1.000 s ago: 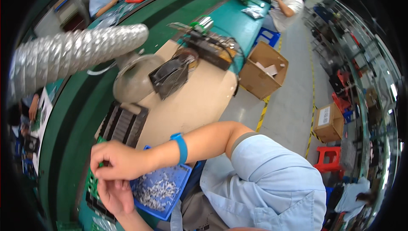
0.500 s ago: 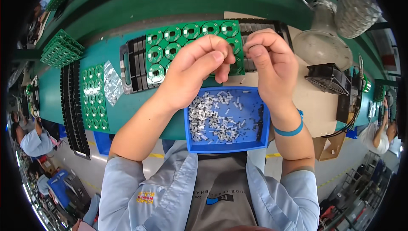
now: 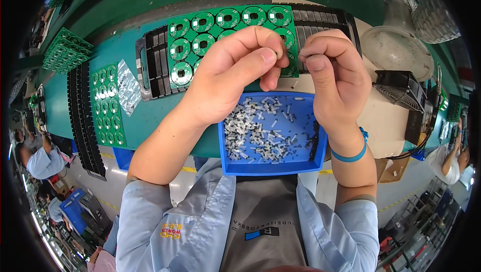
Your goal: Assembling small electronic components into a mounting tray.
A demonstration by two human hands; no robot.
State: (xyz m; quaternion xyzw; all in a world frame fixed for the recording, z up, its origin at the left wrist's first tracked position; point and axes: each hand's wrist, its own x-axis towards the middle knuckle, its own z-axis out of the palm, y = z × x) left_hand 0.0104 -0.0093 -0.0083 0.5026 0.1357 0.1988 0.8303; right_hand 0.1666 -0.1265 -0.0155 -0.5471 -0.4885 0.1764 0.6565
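Note:
My left hand [image 3: 225, 74] is raised over the far left corner of the blue bin [image 3: 273, 168], thumb and forefinger pinched together. My right hand [image 3: 343, 79], also in a pinch, hovers above the bin's far right corner with its fingertips facing the left ones across a small gap. Anything between either set of fingertips is too small to name. Many small white and clear pieces [image 3: 248, 134] lie in the bin, with tiny black pieces toward its right side. Behind my hands, a green panel of round circuit boards [image 3: 202, 44] rests on a black slotted rack [image 3: 159, 66], partly covered by my left hand.
A second green circuit panel [image 3: 107, 104], a clear plastic bag [image 3: 129, 89] and a long black rack [image 3: 82, 116] lie on the left of the bench. At right stand a black fan [image 3: 401, 90] and a round lamp-like shade [image 3: 398, 54]. Other people work at both sides.
The view has shifted slightly. My right hand has drawn a little to the right, and both hands keep their pinch.

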